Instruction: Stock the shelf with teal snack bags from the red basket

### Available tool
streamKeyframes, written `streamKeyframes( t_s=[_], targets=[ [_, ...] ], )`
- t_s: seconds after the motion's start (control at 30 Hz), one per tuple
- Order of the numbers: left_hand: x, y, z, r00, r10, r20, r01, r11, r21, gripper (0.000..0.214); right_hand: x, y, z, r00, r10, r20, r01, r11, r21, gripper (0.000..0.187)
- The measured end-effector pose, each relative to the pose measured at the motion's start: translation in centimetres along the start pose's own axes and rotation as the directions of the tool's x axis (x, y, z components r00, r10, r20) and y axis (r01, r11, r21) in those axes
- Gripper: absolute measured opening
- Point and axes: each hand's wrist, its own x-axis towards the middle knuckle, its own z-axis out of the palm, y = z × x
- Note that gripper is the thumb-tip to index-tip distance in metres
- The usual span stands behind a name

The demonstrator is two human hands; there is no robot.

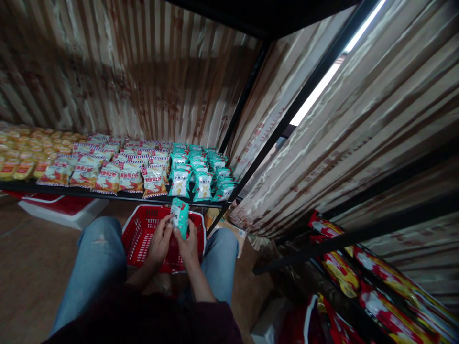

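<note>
Between both my hands is a teal and white snack bag [180, 216], held over a red plastic basket [139, 229]. My left hand [161, 239] grips the bag's left edge with thumb and fingers. On the right side and lower edge, my right hand [188, 242] closes around it. The basket stands on the floor between my knees, and its inside is partly hidden by my hands. Just above, matching teal bags [205, 184] stand in rows on a black shelf [125, 195].
Left of the teal bags are red and white snack bags [107, 177], then yellow packs [25, 167]. A white and red container [68, 210] sits under the shelf. A black metal post [265, 157] rises at right, near red and yellow packets [340, 272]. Pleated curtain hangs behind.
</note>
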Motion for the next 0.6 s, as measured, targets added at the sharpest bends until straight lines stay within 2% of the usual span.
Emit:
streamKeyframes(
  t_s=[0.1,0.2,0.27,0.33,0.47,0.6],
  targets=[
    [1.2,-0.6,0.0,0.998,0.059,-0.038,-0.059,0.998,-0.003,0.044,1.4,-0.2,-0.1,0.996,0.043,0.078,-0.052,0.992,0.111,0.048],
    [2.7,-1.0,0.0,0.990,0.121,-0.077,-0.116,0.991,0.067,0.045,2.6,-0.6,0.1,0.992,0.029,0.126,-0.060,0.966,0.251,0.054],
    [3.7,-1.1,-0.1,0.988,0.131,-0.079,-0.122,0.987,0.101,0.047,3.3,-0.8,0.3,0.987,0.016,0.162,-0.070,0.941,0.330,0.057],
    [4.5,-1.3,0.0,0.994,0.100,-0.047,-0.099,0.995,0.034,0.055,3.9,-0.7,0.5,0.978,0.016,0.208,-0.094,0.924,0.370,0.056],
    [5.8,-1.4,0.2,0.997,0.002,0.072,0.010,0.986,-0.166,0.070,4.9,-0.1,0.6,0.966,0.024,0.258,-0.114,0.933,0.341,0.050],
    [6.7,-1.4,0.4,0.994,-0.050,0.099,0.070,0.976,-0.209,0.075,5.8,0.8,0.5,0.972,0.011,0.234,-0.059,0.979,0.197,0.048]
  ],
)
